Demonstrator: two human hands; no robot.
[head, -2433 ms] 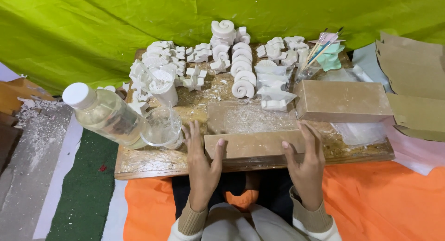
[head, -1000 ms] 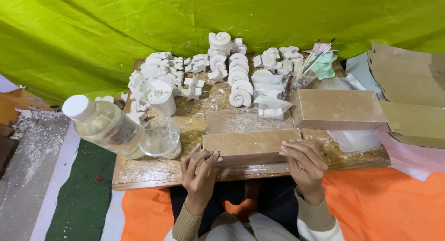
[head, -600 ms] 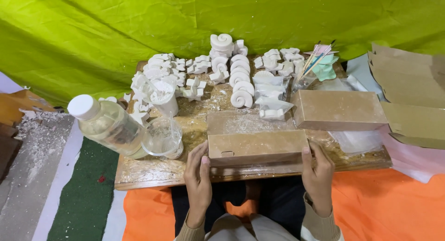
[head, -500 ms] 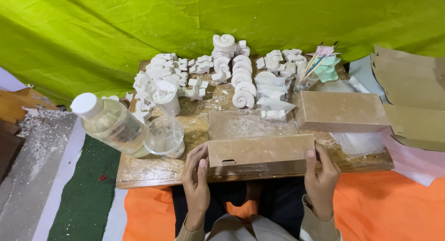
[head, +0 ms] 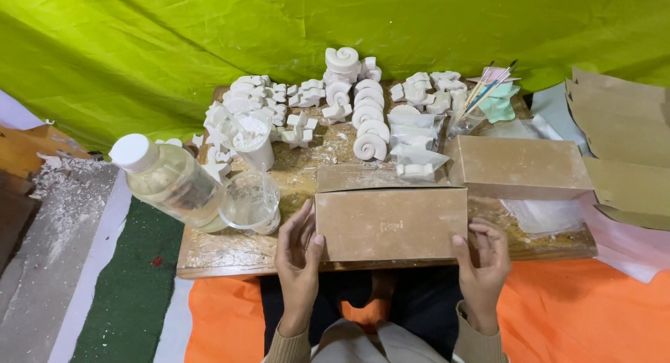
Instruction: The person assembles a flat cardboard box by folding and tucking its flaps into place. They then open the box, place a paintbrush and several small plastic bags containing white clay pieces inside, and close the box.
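Your cardboard box [head: 391,223] fills the board's near edge; a glass jar [head: 251,202] and bottle [head: 174,185] crowd ten o'clock, another box [head: 520,167] blocks two o'clock.

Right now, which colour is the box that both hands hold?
The box is plain brown cardboard, dusted with white powder; the head view shows it.
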